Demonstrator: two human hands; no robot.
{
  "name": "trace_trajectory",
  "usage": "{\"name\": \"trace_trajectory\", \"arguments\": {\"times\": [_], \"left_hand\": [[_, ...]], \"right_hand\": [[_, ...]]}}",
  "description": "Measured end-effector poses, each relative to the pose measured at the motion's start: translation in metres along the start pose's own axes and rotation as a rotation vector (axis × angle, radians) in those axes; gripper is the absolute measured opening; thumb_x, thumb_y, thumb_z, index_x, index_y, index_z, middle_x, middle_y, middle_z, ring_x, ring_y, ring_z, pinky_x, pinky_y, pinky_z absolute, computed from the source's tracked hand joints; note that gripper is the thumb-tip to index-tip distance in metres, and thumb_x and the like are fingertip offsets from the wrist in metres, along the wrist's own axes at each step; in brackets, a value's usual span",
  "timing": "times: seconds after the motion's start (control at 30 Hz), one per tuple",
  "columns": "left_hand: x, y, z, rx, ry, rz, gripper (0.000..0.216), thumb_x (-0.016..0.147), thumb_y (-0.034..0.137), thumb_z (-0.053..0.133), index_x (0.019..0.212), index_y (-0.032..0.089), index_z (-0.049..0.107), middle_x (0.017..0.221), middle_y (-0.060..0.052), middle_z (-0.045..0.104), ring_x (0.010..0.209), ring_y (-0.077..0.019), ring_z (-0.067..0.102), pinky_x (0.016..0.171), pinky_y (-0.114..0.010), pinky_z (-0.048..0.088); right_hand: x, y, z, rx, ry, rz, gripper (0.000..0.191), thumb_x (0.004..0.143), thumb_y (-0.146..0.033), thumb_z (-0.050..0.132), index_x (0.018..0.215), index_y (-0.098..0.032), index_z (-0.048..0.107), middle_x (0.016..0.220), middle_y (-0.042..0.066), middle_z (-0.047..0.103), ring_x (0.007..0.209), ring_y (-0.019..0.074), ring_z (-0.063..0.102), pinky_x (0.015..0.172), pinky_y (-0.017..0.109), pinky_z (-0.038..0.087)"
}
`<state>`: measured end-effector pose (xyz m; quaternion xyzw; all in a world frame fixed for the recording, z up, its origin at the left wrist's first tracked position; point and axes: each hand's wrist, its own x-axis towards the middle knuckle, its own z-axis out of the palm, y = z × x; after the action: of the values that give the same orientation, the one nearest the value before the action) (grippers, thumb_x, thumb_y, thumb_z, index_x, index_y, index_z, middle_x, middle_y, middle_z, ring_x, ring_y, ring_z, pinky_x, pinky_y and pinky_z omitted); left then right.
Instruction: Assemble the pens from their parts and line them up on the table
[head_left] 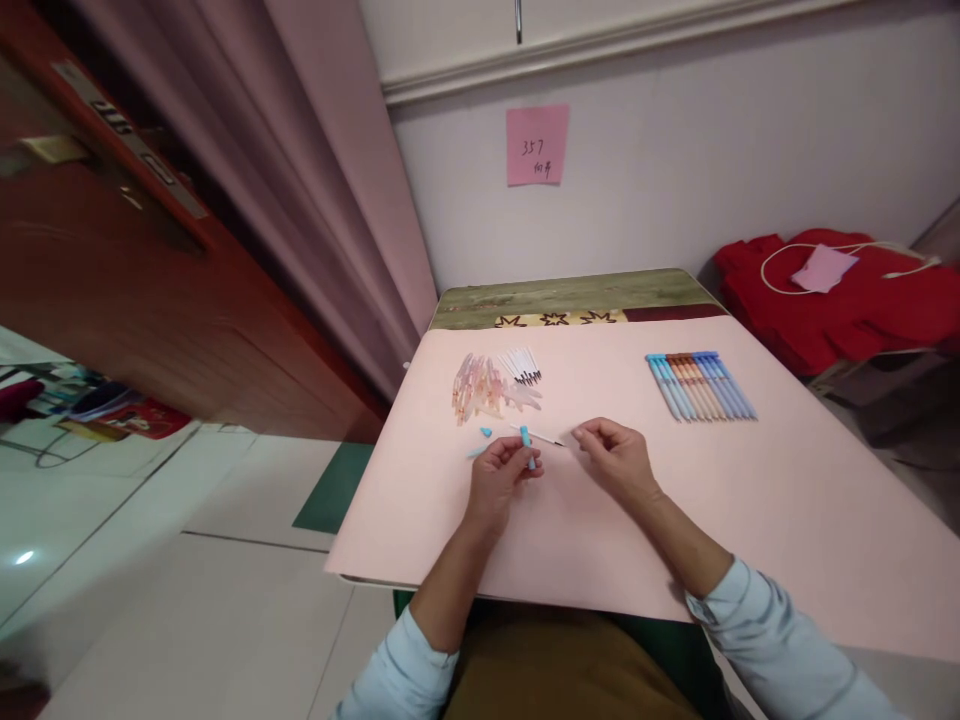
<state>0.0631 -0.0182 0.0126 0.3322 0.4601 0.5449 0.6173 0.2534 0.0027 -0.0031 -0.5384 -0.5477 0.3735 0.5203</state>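
Note:
My left hand (501,473) is closed around a light blue pen part (527,444) that sticks up past its fingers. My right hand (611,455) pinches the end of a thin white refill (546,438) that points left toward the blue part. Both hands rest on a pink sheet (787,470) covering the table. A small blue cap (486,432) and another blue piece (475,453) lie just left of my left hand.
A heap of clear pinkish pen barrels (476,388) and a fan of white refills (521,366) lie beyond my hands. A row of assembled blue and orange pens (699,385) sits at the right. Red cloth (840,295) lies off the table's right side.

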Motion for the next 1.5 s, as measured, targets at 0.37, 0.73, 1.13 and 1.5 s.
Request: {"name": "trace_trajectory", "arguments": {"times": [0.37,0.73,1.13,1.5], "left_hand": [[-0.001,-0.009,0.010,0.305,-0.119,0.175,0.020,0.072,0.029,0.079,0.086,0.016,0.074,0.088,-0.006,0.073,0.083,-0.0187,0.067,0.079,-0.031,0.052],[-0.010,-0.002,0.018,0.510,-0.161,0.276,0.014,0.081,0.028,0.070,0.090,0.018,0.072,0.089,-0.005,0.073,0.085,-0.0184,0.067,0.080,-0.030,0.051],[0.012,0.013,-0.037,-0.317,0.090,0.052,0.018,0.078,0.024,0.075,0.091,0.014,0.066,0.089,-0.007,0.076,0.066,-0.0100,0.067,0.061,-0.019,0.055],[0.017,0.005,-0.054,-0.535,0.031,-0.097,0.013,0.080,0.020,0.075,0.088,0.015,0.066,0.086,-0.003,0.072,0.068,-0.0094,0.067,0.062,-0.018,0.058]], "right_hand": [[-0.002,-0.002,0.008,0.158,-0.295,-0.080,0.033,0.077,-0.045,0.076,0.099,-0.021,0.075,0.072,0.000,0.059,0.054,0.0092,0.043,0.050,0.023,0.037],[-0.004,-0.011,0.001,0.220,-0.274,-0.033,0.027,0.073,-0.044,0.078,0.085,-0.020,0.074,0.070,0.001,0.065,0.056,0.0116,0.051,0.053,0.025,0.043],[0.000,0.007,-0.004,-0.036,-0.096,-0.152,0.024,0.081,-0.042,0.070,0.081,-0.020,0.075,0.067,0.002,0.064,0.057,0.0129,0.052,0.053,0.026,0.041],[-0.014,0.000,0.017,-0.535,-0.218,-0.369,0.014,0.089,-0.027,0.060,0.087,-0.026,0.074,0.086,0.002,0.072,0.068,0.0135,0.062,0.064,0.025,0.043]]}}
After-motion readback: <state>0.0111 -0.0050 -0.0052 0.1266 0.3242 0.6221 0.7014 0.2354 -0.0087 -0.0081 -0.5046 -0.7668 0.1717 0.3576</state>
